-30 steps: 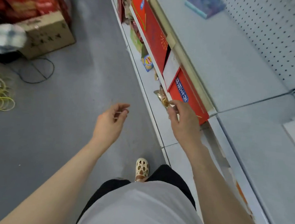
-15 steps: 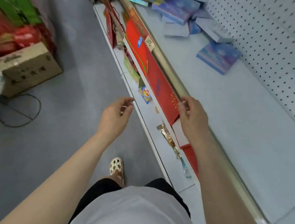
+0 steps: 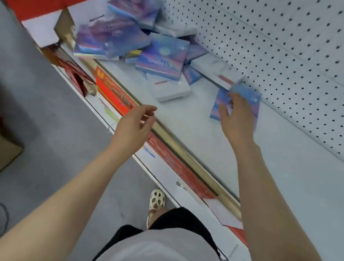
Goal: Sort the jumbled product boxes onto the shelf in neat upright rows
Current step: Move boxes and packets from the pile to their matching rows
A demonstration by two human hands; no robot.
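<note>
1. Since half a second ago your right hand [image 3: 237, 117] left the red front strip [image 3: 170, 161] at the shelf edge and reached over the white metal shelf [image 3: 277, 181].
2. It is now above the single blue-purple flat box [image 3: 251, 95], fingers spread, holding nothing; I cannot tell if it touches the box.
3. That box lies flat near the white pegboard back wall [image 3: 288, 47], apart from the others.
4. Further left, the jumbled pile of blue-purple boxes [image 3: 161, 56] lies in disorder.
5. Your left hand [image 3: 134, 125] hovers over the shelf edge, fingers loosely curled, empty.
</note>
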